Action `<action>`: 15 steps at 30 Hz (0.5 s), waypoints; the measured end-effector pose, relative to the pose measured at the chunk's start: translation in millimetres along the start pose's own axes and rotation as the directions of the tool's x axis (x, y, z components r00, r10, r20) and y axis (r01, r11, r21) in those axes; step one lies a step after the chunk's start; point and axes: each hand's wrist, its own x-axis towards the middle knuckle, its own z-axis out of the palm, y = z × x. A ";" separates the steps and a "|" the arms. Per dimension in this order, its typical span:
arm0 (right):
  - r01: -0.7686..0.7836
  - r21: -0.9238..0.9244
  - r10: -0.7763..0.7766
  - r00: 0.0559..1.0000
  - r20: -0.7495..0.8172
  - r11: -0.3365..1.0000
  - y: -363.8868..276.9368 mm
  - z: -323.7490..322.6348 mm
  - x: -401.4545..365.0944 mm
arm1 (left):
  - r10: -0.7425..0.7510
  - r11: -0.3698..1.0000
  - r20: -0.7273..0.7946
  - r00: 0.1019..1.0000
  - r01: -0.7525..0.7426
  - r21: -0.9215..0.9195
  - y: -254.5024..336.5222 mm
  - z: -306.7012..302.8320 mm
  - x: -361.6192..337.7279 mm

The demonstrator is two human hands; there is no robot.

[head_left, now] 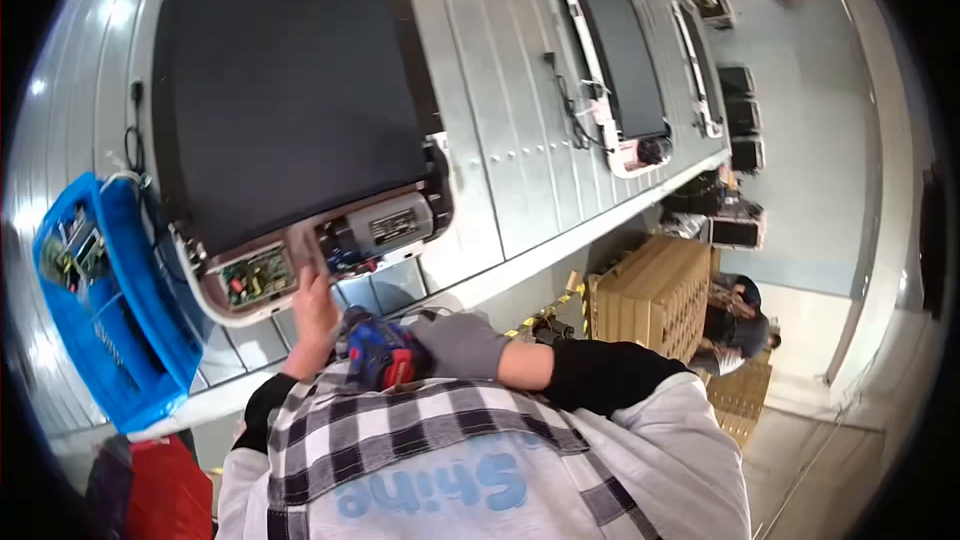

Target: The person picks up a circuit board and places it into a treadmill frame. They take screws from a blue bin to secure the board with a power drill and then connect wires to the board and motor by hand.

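A treadmill (290,90) with a wide black belt lies in front of me, its end housing uncovered. Inside that end are a green circuit board (258,277) and a silver motor (390,225) with a label. My left hand (315,315), bare, is at the frame between board and motor, fingers held together; anything pinched in the tips is too small to make out. In a grey glove, my right hand (465,345) holds a blue and red power drill (385,352) close to my chest, beside the left hand.
A blue bin (120,325) with circuit boards stands left on the slatted metal line (490,210). Another treadmill (620,40) lies farther right, near a black cable (570,105). Stacked cardboard (645,290) and a seated person (740,320) are beyond the line's edge.
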 end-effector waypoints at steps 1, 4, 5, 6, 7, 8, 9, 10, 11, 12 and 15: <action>-0.033 -0.014 0.034 0.998 0.059 0.999 -2.8 -1.0 5.8 | 0.031 0.999 0.002 1.000 -0.031 -0.019 13.2 -14.0 3.8; -0.033 0.016 0.031 0.994 0.102 0.999 -4.7 -6.7 11.0 | 0.014 1.000 -0.002 1.000 -0.014 0.007 14.2 -14.4 4.5; -0.051 -0.029 0.054 0.994 0.093 0.998 -4.6 -6.8 12.0 | 0.011 1.000 -0.001 1.000 -0.011 -0.028 13.7 -12.2 4.8; -0.056 -0.076 0.063 0.994 0.091 0.996 -4.7 -4.6 13.0 | -0.004 0.999 -0.002 1.000 0.003 -0.054 11.9 -11.7 3.6; 0.006 -0.054 -0.003 0.999 0.055 0.999 -7.5 -11.9 7.3 | -0.005 0.999 0.001 1.000 0.005 -0.035 19.4 -16.8 6.0; 0.018 -0.069 -0.015 0.999 0.039 0.997 2.0 2.3 14.1 | 0.017 0.999 0.012 1.000 -0.017 -0.049 16.1 -16.4 5.3; 0.002 -0.106 0.000 1.000 0.015 0.994 2.4 4.0 13.7 | 0.000 0.999 0.009 1.000 0.001 -0.038 10.9 -10.8 1.0; -0.022 -0.113 0.031 0.997 0.077 0.993 -1.7 -2.2 14.7 | -0.011 0.999 -0.007 1.000 0.010 -0.042 15.8 -15.3 1.7; 0.012 -0.157 -0.003 0.998 0.056 0.988 -9.7 -10.1 10.8 | -0.046 0.998 0.022 0.999 0.046 -0.037 9.6 -9.4 -2.3; -0.012 -0.138 0.024 0.996 0.086 0.990 -11.3 -10.2 12.9 | -0.067 0.996 0.030 0.997 0.068 -0.050 10.5 -10.1 -1.7; -0.032 -0.171 0.056 0.989 0.140 0.985 -8.2 -9.1 17.1 | -0.083 0.996 0.033 0.996 0.083 -0.020 16.1 -15.0 0.0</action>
